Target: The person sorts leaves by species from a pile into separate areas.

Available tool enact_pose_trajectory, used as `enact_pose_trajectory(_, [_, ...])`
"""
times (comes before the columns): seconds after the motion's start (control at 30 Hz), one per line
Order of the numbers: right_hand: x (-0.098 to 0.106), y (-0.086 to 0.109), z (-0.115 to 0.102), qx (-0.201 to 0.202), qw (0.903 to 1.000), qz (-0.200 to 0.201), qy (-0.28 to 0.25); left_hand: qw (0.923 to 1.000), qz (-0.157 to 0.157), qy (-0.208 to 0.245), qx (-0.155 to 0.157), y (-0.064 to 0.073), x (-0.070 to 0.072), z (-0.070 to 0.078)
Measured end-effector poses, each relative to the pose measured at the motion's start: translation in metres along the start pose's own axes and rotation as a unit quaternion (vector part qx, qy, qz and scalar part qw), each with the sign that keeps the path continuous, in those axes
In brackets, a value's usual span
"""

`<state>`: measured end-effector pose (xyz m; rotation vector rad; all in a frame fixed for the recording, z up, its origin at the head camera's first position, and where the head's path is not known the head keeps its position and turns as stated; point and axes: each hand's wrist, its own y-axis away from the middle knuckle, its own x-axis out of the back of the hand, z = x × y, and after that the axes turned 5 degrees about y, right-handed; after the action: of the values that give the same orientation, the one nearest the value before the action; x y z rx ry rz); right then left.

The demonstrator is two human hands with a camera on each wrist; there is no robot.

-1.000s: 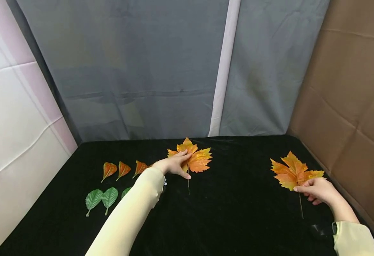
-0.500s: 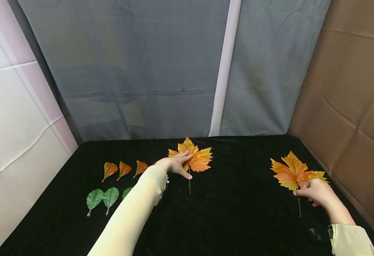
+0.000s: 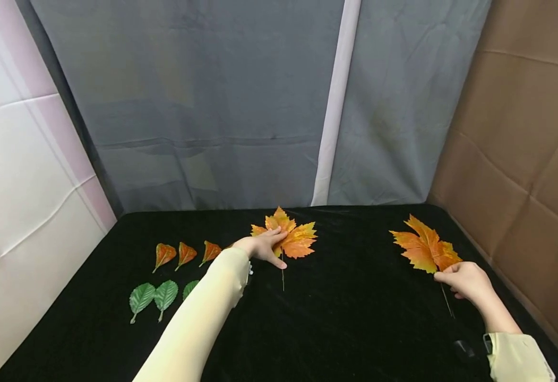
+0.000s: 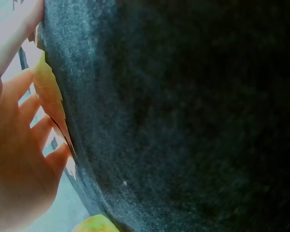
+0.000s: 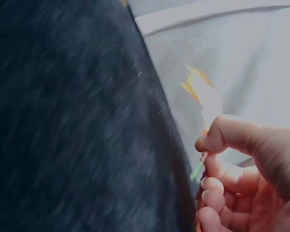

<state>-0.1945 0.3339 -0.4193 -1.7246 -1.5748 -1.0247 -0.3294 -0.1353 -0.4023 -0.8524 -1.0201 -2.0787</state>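
Observation:
My left hand (image 3: 265, 249) rests with spread fingers on an orange-yellow artificial maple leaf (image 3: 299, 240) at the middle of the table's far part. That leaf's thin stem points toward me. On the right, my right hand (image 3: 465, 281) pinches a second maple leaf (image 3: 424, 246) at the base of its blade, between thumb and index finger. Its stem hangs below the fingers, tilted down to the right. In the right wrist view the pinched leaf (image 5: 203, 94) looks washed out. The left wrist view shows the fingers of my left hand (image 4: 24, 135) against the flat leaf (image 4: 50, 92).
Black cloth (image 3: 345, 318) covers the table. Left of my left arm lie a row of small orange leaves (image 3: 165, 254) and a row of green leaves (image 3: 166, 295), partly hidden by the sleeve. Grey curtain (image 3: 212, 106) stands behind, brown cloth (image 3: 522, 159) at right.
My right hand has shifted slightly left with its maple leaf, which has turned so its stem slants and its tip leans left. My left hand stays on its leaf.

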Motion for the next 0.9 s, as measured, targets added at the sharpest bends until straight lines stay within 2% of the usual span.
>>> enact_pose_trajectory(0.27, [-0.001,-0.018,-0.040,0.047,0.9983,0.034,0.008,1.0000,0.006,0.001,0.001,0.000,0.002,-0.006])
enact_pose_trajectory(0.57, [-0.031,-0.054,-0.088,0.080,0.9954,0.042,0.032,0.9999,0.012,-0.003,0.003,-0.003,0.001,-0.005])
enact_pose_trajectory(0.73, [-0.050,-0.070,-0.106,0.067,0.9965,0.038,0.031,0.9999,0.012,0.001,0.005,-0.003,0.001,0.000])
enact_pose_trajectory(0.9, [-0.065,-0.078,-0.117,0.052,0.9979,0.028,0.027,0.9999,0.015,-0.004,0.001,-0.004,0.001,0.001])
